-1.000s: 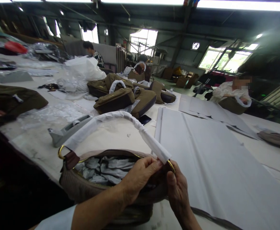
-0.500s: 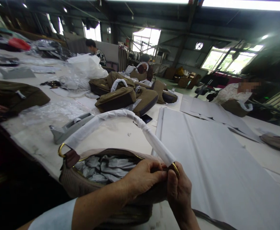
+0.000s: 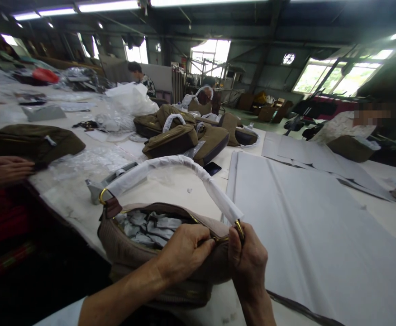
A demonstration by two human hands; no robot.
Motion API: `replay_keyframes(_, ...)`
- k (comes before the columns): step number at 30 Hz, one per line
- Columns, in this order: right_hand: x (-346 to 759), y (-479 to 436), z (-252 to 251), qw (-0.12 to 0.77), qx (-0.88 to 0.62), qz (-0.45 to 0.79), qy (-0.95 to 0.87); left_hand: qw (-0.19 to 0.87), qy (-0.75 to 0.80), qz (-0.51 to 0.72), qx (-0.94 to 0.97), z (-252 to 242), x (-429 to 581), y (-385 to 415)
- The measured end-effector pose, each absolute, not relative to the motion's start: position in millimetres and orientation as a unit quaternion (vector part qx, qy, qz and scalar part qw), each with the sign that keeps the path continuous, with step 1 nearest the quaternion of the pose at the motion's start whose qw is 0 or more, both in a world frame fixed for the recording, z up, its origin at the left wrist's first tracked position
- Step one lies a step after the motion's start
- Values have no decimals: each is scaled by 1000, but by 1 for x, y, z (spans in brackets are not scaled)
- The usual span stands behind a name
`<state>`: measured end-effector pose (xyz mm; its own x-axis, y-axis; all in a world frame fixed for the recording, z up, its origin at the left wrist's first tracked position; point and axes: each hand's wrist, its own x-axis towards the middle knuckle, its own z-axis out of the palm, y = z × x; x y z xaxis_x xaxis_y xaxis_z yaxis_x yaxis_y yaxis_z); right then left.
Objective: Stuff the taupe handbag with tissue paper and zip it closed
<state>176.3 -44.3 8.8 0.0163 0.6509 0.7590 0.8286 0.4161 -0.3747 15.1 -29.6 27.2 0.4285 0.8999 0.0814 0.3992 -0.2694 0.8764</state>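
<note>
White sheets of paper cover the long table on the right; at its near edge sits the taupe handbag, mouth unzipped and stuffed with crumpled grey paper, so it should be light, soft in the walls yet holding its shape; the leather looks finely ribbed, not slippery. Its arched handle is wrapped in white tissue, which would tear or slide under a hard grip, so the bag body or the brass rings are the surer places to hold. Smaller still: the left hand curls over the rim, fingers pressed together on the zip edge; the right hand pinches the gold ring at the handle's near end between thumb and forefinger. Olive bags lie well apart behind; another person's hand rests at the left.
</note>
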Motion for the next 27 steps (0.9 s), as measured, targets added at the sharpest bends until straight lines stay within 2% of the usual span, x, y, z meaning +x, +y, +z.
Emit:
replay_keyframes(4, 182, -49, 10, 474, -541, -100, -688, 338, 479, 266, 765, 9, 5, -33)
replay_keyframes(9, 198, -51, 11, 473, -570, -114, -662, 27, 467, 252, 847, -8, -26, -42)
replay_keyframes(12, 206, -52, 15, 471, -596, -124, -638, -88, 461, 267, 842, -11, -50, -45)
replay_keyframes(17, 213, -53, 20, 455, -622, -140, -622, -192, 397, 316, 840, -6, -77, -44)
replay_keyframes(22, 215, -59, 28, 429, -647, -168, -607, -299, 412, 368, 778, 7, -91, -43)
replay_keyframes(24, 217, -61, 33, 415, -650, -192, -607, -305, 418, 384, 765, 10, -95, -40)
replay_keyframes(27, 219, -61, 39, 394, -649, -230, -608, -256, 415, 395, 779, 6, -97, -31)
